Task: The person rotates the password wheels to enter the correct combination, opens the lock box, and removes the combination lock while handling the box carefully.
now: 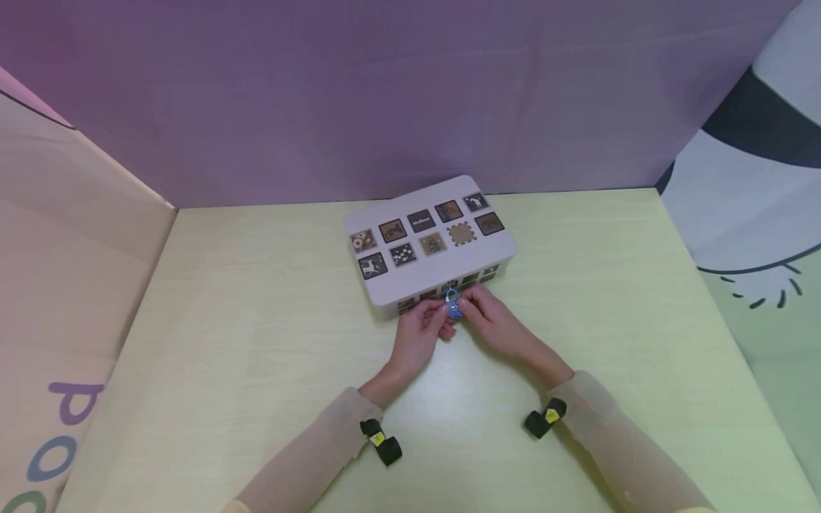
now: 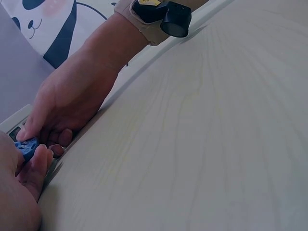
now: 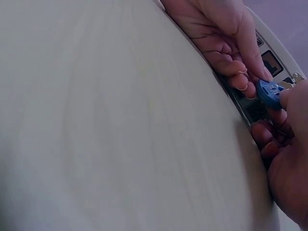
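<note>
A small blue padlock (image 1: 453,305) with a looped top sits at the front side of a white box (image 1: 423,278). My left hand (image 1: 415,333) pinches its left side between thumb and fingers. From the other side, my right hand (image 1: 500,326) grips it with thumb and forefinger. In the right wrist view, small markings show on the face of the padlock (image 3: 269,93), and a metal clasp (image 3: 298,77) on the box lies beside it. Fingers partly cover the padlock (image 2: 28,147) in the left wrist view.
The box carries small square pictures on its lid and front, and stands at an angle near the back edge of the pale wooden table (image 1: 256,342). A purple panel (image 1: 385,107) rises behind it. Printed panels flank the table.
</note>
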The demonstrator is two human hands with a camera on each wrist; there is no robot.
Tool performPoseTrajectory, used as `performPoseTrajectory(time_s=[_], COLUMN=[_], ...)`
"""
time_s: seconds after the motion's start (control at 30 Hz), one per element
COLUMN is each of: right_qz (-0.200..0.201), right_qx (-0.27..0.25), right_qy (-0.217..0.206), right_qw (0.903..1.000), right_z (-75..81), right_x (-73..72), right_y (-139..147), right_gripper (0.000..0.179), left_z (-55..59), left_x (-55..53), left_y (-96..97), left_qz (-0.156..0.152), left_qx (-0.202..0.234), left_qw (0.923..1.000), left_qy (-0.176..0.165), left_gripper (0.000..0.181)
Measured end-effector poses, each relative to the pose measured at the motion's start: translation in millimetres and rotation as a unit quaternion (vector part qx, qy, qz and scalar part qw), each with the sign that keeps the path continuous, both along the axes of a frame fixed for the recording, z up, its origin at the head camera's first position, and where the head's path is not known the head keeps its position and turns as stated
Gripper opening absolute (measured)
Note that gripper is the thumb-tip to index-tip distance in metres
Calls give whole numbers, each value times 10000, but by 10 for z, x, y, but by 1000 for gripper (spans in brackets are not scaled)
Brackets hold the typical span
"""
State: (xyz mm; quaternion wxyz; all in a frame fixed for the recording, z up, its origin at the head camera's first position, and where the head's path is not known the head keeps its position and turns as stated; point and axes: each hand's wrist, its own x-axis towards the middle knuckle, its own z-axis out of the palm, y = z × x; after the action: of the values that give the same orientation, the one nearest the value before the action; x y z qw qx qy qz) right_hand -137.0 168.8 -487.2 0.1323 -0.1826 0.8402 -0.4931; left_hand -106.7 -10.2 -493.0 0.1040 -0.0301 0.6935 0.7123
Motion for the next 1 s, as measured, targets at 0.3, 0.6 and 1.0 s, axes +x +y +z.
performPoseTrajectory(time_s=[0.3, 0.6, 1.0], right_qz=[-35, -14, 2], right_qx=[52, 100, 100], right_qy=[39, 176, 182], right_qw=[10000, 9998, 9998], right_z=[14, 3, 15], right_x=[3, 0, -2], right_y=[-12, -13, -12], right_gripper=[13, 12, 13], left_z=[-5, -11, -13], left_x=[1, -6, -9], left_y=[3, 6, 3], left_qz=[24, 69, 54], left_qx=[6, 19, -3], left_qw=[10000, 10000, 10000], left_qy=[7, -6, -12], left_gripper=[22, 22, 22])
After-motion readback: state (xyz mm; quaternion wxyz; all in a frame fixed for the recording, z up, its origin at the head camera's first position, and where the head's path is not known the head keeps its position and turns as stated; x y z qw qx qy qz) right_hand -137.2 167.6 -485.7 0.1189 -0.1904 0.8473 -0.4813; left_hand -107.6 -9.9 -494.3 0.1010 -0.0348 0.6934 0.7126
